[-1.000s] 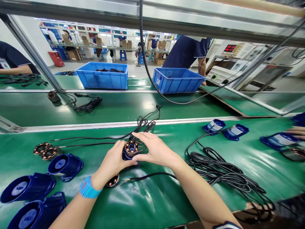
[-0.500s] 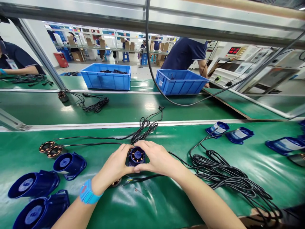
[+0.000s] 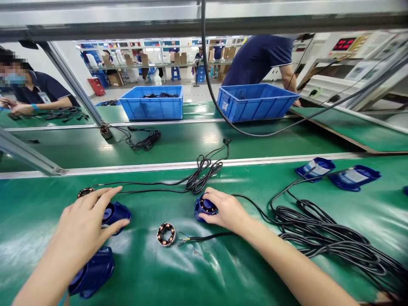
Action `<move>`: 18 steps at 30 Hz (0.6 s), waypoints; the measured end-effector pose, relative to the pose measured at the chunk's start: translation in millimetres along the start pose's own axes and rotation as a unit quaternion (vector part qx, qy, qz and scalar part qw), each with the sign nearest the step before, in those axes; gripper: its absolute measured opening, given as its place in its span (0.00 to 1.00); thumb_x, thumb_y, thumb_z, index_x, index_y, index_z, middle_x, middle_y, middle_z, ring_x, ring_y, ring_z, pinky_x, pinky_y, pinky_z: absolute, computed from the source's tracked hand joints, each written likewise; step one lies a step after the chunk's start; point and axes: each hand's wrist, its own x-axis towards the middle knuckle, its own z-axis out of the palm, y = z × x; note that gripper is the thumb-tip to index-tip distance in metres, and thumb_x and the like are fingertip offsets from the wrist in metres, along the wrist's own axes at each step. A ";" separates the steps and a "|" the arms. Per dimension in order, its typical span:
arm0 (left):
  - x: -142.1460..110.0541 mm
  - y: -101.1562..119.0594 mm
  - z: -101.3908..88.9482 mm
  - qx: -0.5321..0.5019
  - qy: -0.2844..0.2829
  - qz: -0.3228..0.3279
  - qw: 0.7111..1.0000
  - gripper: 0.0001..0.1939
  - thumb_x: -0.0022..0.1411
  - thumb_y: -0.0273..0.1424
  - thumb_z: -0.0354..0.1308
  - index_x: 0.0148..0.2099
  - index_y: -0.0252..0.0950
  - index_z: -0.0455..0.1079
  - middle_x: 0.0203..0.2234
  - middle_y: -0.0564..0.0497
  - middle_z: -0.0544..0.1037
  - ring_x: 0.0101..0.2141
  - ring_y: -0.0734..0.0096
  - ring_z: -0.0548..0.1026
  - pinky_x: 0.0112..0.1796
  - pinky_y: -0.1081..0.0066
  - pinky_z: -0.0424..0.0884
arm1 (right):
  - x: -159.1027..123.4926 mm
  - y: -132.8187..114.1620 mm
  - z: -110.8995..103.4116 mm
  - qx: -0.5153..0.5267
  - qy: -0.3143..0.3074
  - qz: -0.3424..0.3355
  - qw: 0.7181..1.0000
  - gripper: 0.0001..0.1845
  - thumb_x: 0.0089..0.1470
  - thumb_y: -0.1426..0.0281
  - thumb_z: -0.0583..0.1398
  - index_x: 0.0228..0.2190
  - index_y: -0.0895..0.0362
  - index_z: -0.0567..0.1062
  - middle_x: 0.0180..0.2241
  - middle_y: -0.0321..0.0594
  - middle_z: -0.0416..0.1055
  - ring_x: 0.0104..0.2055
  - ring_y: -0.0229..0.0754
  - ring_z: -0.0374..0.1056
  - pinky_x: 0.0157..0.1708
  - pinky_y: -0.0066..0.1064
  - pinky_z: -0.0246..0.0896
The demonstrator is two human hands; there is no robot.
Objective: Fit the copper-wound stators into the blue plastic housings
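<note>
My right hand (image 3: pixel 228 210) grips a small blue plastic housing (image 3: pixel 199 209), thumb and fingers around its sides; dark coil parts with copper show in its mouth. At the left, my left hand (image 3: pixel 85 223) is stretched with thumb and fingers apart over another blue housing (image 3: pixel 118 214), partly hiding it; contact cannot be made out. Beneath that forearm lies one more blue housing (image 3: pixel 98 272). Between the hands, a copper-wound stator ring (image 3: pixel 172 233) lies on the green mat, with a black cable (image 3: pixel 208 237) at its right ending in thin coloured wires. Behind my left fingers another stator (image 3: pixel 85 192) shows in part.
Coiled black cables (image 3: pixel 318 229) spread at the right, below two labelled blue housings (image 3: pixel 353 177). A cable bundle (image 3: pixel 199 176) lies ahead. Two blue bins (image 3: pixel 153 106) stand beyond the rail (image 3: pixel 178 163). A thick cable hangs across the front. Co-workers sit and stand behind.
My left hand has left the housing held between both hands and moved left over another housing, uncovering the stator ring. My right hand stays on its housing. The view has shifted left.
</note>
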 end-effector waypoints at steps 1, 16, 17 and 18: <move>-2.8 -17.0 6.1 0.015 -0.036 0.009 0.999 0.35 0.63 0.51 0.57 0.68 0.46 0.61 0.61 0.41 0.71 0.59 0.36 0.70 0.52 0.40 0.70 | -2.3 6.1 0.2 -0.018 -0.038 0.025 0.999 0.19 0.50 0.63 0.74 0.41 0.59 0.79 0.45 0.45 0.79 0.39 0.46 0.78 0.38 0.35 0.78; -21.4 10.1 18.6 -0.099 -0.271 -0.039 0.957 0.43 0.61 0.48 0.60 0.74 0.51 0.50 0.55 0.44 0.77 0.51 0.46 0.80 0.50 0.53 0.76 | 11.4 -93.4 63.1 0.113 -0.261 0.006 0.959 0.51 0.50 0.44 0.71 0.64 0.62 0.66 0.56 0.55 0.72 0.54 0.60 0.73 0.53 0.51 0.74; -25.4 9.9 18.9 -0.107 -0.260 -0.032 0.959 0.40 0.61 0.45 0.60 0.73 0.51 0.55 0.55 0.44 0.77 0.51 0.48 0.80 0.51 0.55 0.76 | 14.1 -93.7 68.0 0.123 -0.276 0.010 0.953 0.45 0.53 0.47 0.71 0.61 0.61 0.69 0.53 0.52 0.74 0.52 0.58 0.74 0.52 0.48 0.74; -28.8 9.6 19.8 -0.108 -0.241 -0.027 0.964 0.36 0.61 0.45 0.60 0.70 0.50 0.61 0.53 0.45 0.78 0.49 0.49 0.80 0.51 0.55 0.76 | 16.0 -91.6 69.2 0.135 -0.282 0.016 0.950 0.39 0.55 0.50 0.71 0.58 0.60 0.71 0.50 0.50 0.76 0.51 0.56 0.75 0.52 0.45 0.74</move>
